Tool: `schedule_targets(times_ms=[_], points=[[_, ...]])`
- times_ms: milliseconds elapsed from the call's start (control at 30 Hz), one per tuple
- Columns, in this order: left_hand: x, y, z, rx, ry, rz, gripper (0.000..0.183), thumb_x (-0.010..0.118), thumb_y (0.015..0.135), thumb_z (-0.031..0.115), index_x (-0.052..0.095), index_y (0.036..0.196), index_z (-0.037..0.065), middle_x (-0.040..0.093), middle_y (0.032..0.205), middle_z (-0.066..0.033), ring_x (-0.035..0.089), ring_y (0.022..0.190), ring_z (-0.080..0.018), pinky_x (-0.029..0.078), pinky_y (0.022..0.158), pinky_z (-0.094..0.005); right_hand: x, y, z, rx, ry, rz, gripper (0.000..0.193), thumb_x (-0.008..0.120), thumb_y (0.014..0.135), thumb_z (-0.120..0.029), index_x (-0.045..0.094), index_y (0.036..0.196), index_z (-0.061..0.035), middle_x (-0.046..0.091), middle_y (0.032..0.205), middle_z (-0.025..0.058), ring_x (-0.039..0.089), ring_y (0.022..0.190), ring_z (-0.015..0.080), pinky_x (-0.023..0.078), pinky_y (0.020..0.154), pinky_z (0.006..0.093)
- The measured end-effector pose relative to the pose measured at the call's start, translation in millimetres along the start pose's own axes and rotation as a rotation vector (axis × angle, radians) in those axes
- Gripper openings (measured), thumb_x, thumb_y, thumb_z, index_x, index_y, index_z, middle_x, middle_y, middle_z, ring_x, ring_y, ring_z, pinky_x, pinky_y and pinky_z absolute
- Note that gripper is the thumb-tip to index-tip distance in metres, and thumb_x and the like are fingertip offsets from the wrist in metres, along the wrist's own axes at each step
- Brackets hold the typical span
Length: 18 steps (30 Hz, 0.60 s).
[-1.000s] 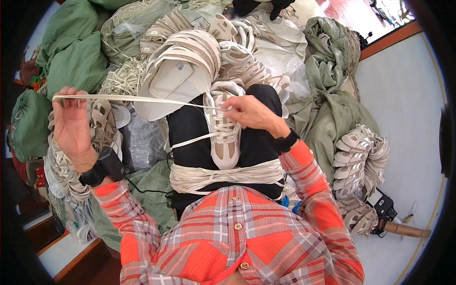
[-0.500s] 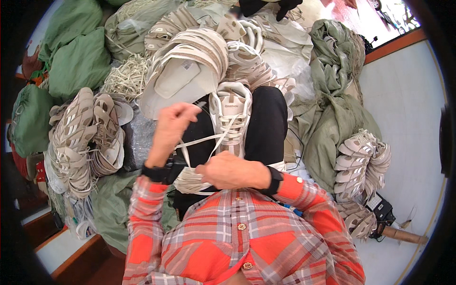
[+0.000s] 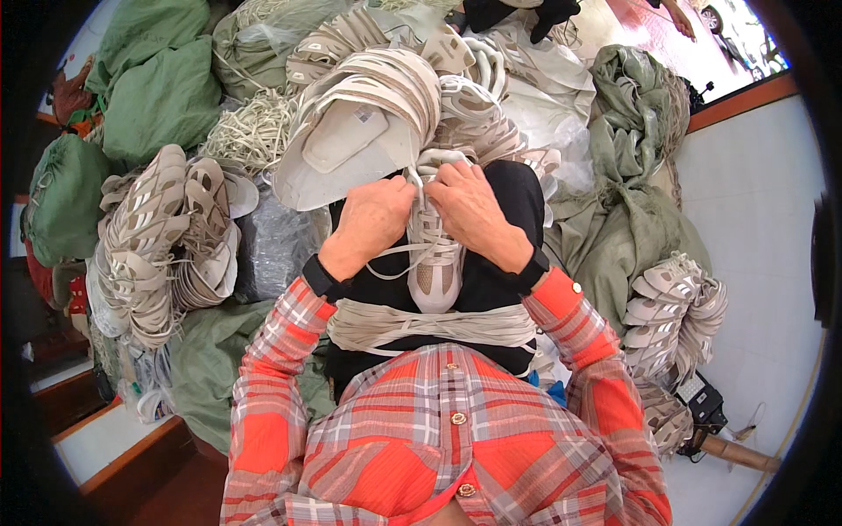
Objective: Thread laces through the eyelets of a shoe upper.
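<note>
Between my dark-trousered thighs rests a white and beige sneaker upper (image 3: 436, 279), toe toward me, with a pale lace threaded through its front. My left hand (image 3: 373, 219) pinches the upper's left edge near the ankle opening. My right hand (image 3: 476, 213) has its fingers bent over the opposite edge by the tongue. The fingers hide the top eyelets, and I cannot tell whether they also hold the lace ends. A loop of lace hangs out to the left below my left hand. Across my lap lies a bundle of pale laces (image 3: 430, 326).
A stack of nested shoe uppers (image 3: 364, 114) stands just beyond my left hand. More uppers are piled at the left (image 3: 145, 241) and right (image 3: 671, 311). Loose laces (image 3: 250, 131) heap at the far left, near green sacks (image 3: 171, 105). Another green sack (image 3: 627, 210) slumps at the right.
My left hand has moved right, and my right hand has gone forward from the lap bundle, both onto the upper's top. The lace stretched between them has slackened into a loop.
</note>
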State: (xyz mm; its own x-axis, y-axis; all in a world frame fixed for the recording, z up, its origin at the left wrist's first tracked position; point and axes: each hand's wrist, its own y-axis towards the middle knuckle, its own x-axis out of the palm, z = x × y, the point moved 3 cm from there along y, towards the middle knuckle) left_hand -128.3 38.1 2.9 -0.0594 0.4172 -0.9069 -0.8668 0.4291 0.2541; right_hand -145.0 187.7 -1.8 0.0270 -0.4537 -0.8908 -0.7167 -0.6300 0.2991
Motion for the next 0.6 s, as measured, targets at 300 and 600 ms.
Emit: schedule_targets(times_ms=[300, 600], points=[[29, -10, -34, -0.709, -1.046, -0.33, 0.026, 0.061, 0.088, 0.025, 0.06, 0.073, 0.004, 0.059, 0.062, -0.0005, 0.046, 0.044, -0.0064, 0.035, 0.04, -0.0209, 14, 11, 15, 0.045, 0.21, -0.097, 0.008, 0.063, 0.072, -0.011, 0.061, 0.078, -0.0067, 0.055, 0.085, 0.0081, 0.05, 0.088, 0.0281, 0.037, 0.078, 0.0398], [-14, -52, -16, -0.439, -2.252, 0.238, 0.02, 0.049, 0.095, 0.022, 0.058, 0.096, 0.005, 0.063, 0.079, -0.0032, 0.061, 0.09, -0.0177, 0.045, 0.089, -0.0343, -44, -11, 84, 0.228, 0.154, 0.116, 0.009, 0.06, 0.081, -0.012, 0.058, 0.078, -0.0039, 0.058, 0.079, 0.0093, 0.053, 0.076, 0.0258, 0.041, 0.068, 0.0354]])
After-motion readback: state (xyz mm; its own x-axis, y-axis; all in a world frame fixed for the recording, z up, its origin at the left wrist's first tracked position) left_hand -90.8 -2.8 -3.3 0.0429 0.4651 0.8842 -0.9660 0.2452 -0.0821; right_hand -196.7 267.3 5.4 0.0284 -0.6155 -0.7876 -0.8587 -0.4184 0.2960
